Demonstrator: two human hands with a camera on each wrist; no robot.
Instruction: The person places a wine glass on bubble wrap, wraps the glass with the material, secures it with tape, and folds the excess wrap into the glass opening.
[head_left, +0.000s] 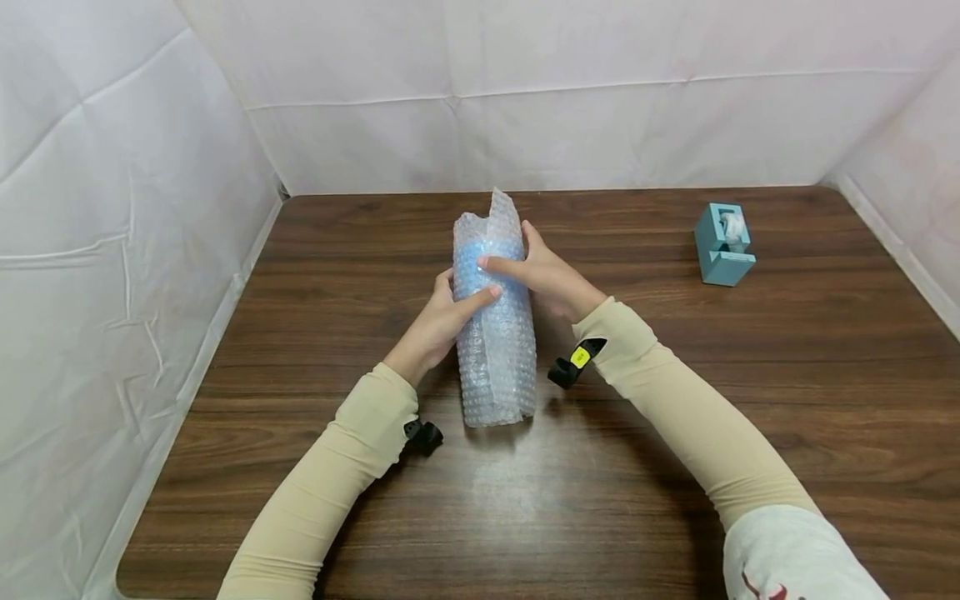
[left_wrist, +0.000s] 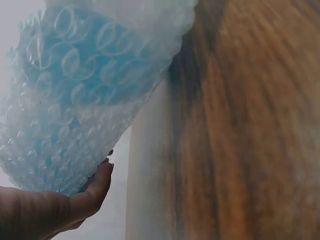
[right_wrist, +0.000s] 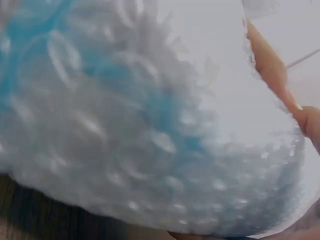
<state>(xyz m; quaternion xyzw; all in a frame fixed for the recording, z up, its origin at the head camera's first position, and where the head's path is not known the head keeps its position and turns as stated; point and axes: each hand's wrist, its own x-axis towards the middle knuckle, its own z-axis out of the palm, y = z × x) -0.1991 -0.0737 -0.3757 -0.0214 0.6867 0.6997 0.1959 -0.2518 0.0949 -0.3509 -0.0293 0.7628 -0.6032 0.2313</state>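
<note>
A roll of bubble wrap (head_left: pixel 497 358) wraps a light blue and white item, whose kind I cannot tell through the plastic. Its loose flap sticks up at the far end. From the left side my left hand (head_left: pixel 438 321) grips the bundle, thumb laid across its top. My right hand (head_left: pixel 551 271) holds the far right part, its thumb also over the top and fingers down the far side. In the left wrist view the bubble wrap (left_wrist: pixel 75 125) shows blue beneath, with my left hand (left_wrist: pixel 60 210) at its lower edge. Bubble wrap (right_wrist: pixel 150 150) fills most of the right wrist view.
A teal tape dispenser (head_left: pixel 723 250) with a roll of clear tape stands at the back right of the dark wooden table (head_left: pixel 337 275). White sheeting (head_left: pixel 562 100) hangs behind the table and along both sides.
</note>
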